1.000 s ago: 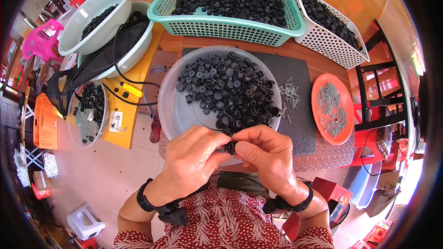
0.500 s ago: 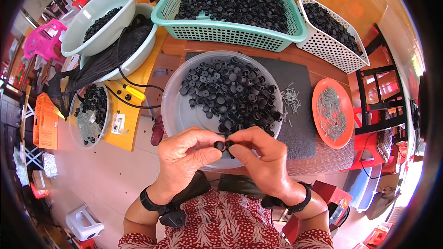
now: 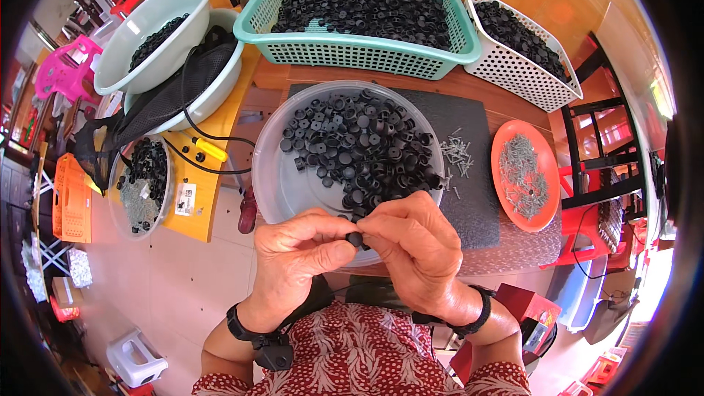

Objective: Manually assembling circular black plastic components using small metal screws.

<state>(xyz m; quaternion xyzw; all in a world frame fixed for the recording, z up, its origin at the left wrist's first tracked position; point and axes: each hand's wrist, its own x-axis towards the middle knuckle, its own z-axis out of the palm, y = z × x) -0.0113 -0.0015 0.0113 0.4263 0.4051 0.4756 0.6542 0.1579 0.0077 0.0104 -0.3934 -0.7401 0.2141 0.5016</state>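
My left hand (image 3: 297,249) pinches a small round black plastic cap (image 3: 355,239) between thumb and forefinger. Against it, my right hand (image 3: 414,246) is closed in a pinch, with a bit of a second black piece showing under its fingertips. The fingers hide most of both pieces, so I cannot tell how far they are joined. Both hands meet over the near rim of a clear round tub (image 3: 265,183). Many loose black plastic caps (image 3: 352,147) lie inside it, heaped toward the middle and right.
Right of the tub, loose screws (image 3: 457,155) lie on a dark mat (image 3: 477,213), beside an orange plate (image 3: 539,224) of screws. Behind stand a green basket (image 3: 352,55) and a white basket (image 3: 513,77) of black parts. Left are pale green basins (image 3: 202,0), a yellow-handled tool (image 3: 210,149) and a smaller tub (image 3: 117,213).
My right hand has turned inward and its fingers have closed further over the cap. The two black pieces, side by side before, now overlap. The view has shifted slightly.
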